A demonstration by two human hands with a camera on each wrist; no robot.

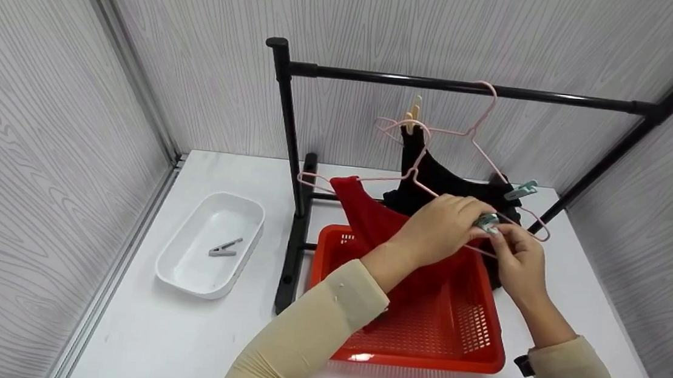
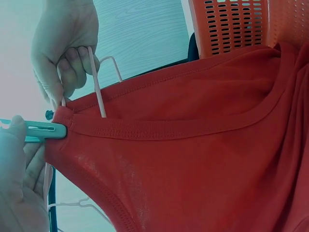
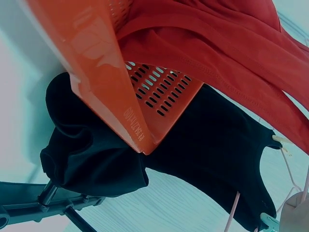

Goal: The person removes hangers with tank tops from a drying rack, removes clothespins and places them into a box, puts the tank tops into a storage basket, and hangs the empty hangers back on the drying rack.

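A red tank top point(image 1: 370, 216) hangs from a pink hanger point(image 1: 416, 171) that I hold over the red basket. My left hand point(image 1: 439, 228) pinches a teal clothespin point(image 2: 46, 130), whose jaws sit over the garment's strap end in the left wrist view. My right hand point(image 1: 522, 263) curls around the hanger's arm right at that strap, its thumb close to the clothespin. In the right wrist view, the lower folds of the red tank top point(image 3: 212, 58) drape over the basket.
Behind, a black top point(image 1: 441, 177) hangs on another pink hanger from the black rack point(image 1: 382, 78), with a yellow clothespin point(image 1: 412, 115) and a teal one point(image 1: 521, 190). The red basket point(image 1: 419, 362) stands in front. At left, a white tray point(image 1: 184, 261) holds a grey clothespin point(image 1: 225, 248).
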